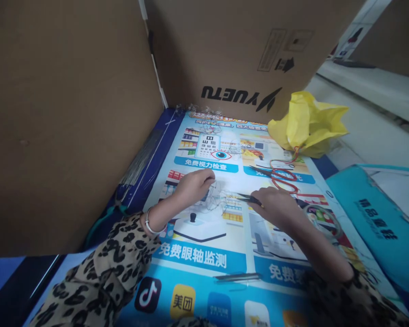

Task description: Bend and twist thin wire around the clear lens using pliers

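My left hand [195,186] is closed at the centre, thumb and fingertips pinched at the top of a tangle of thin wire [215,197]. To its right, my right hand [276,204] is wrapped round dark pliers [248,199], whose narrow tips point left toward the wire. A small gap separates the tips from my left fingers. Both hands are over a printed poster [231,181]. Red-handled scissors [283,177] lie just above my right hand. Near the poster's lower part lie a few thin dark rods [237,277].
Cardboard walls [231,54] stand at the back and left. A yellow bag [308,122] sits at the back right, above a teal box [378,218]. A tape roll [322,220] is beside my right forearm. Wire strands [141,159] and teal-handled pliers [114,209] lie at the left.
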A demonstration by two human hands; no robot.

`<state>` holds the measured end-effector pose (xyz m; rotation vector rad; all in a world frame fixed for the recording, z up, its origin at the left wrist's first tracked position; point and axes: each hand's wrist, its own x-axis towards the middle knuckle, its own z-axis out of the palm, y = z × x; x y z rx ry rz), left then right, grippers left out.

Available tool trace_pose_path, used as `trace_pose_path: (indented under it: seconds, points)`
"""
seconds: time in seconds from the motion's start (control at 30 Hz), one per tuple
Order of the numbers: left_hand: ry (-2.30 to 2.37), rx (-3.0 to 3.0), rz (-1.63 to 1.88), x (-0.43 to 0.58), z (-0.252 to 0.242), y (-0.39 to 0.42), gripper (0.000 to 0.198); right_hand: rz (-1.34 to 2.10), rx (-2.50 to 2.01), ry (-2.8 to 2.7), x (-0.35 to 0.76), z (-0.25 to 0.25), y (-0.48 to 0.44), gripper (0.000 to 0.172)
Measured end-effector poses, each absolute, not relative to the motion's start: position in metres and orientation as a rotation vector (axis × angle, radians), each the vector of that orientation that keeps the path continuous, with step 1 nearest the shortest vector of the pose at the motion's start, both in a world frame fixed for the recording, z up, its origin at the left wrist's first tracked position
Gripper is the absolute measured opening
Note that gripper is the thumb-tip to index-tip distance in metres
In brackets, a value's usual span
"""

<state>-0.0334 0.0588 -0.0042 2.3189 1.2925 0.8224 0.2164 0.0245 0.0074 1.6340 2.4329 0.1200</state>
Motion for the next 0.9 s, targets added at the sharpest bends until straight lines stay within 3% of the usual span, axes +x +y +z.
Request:
trace_pose_path:
  seconds: [0.9]
  points:
    - [1.178, 2.477, 0.756, -0.029, -0.007, 0.05, 0.011, 0.084, 1.666, 2.289, 0.185, 0.015, 0.006, 0.02]
